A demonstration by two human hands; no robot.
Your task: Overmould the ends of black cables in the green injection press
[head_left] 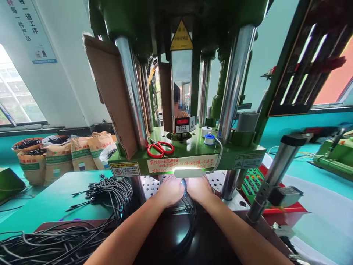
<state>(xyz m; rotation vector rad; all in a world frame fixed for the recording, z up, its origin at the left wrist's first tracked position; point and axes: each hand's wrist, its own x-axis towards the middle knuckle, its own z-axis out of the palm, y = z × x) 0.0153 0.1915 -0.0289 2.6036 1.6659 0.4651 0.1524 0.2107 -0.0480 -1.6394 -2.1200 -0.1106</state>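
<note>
Head view: a few black cables are at the low working gap of the green press, their near lengths curving down in front of it and their far ends lost between the person's hands. The left hand and right hand meet over these cables, half curled, thumbs close together. Their fingertips are hidden by glare and the press's lower edge, so I cannot tell how tightly either one grips. Below the hands, at the front of the press, is a shiny metal plate, mostly covered; behind it, under the press, shows a punched plate.

As far as this shows, the handling at the press looks to be midway: the cables are in position under the hands but not released. Whether their ends are fully seated cannot be seen.

On the press's front edge, right above the hands, a lit lamp shines beside a handwritten strip. On top of the press lie red-handled scissors and, farther right, a blue-rimmed spool.

Left of the press, a thick cable bundle rests on the green tabletop, with more loose cables nearer the person; which of these are finished and which are waiting, I cannot tell. Paper sacks stand beyond, farther left of the press. Right of the press sits a red control panel.
</note>
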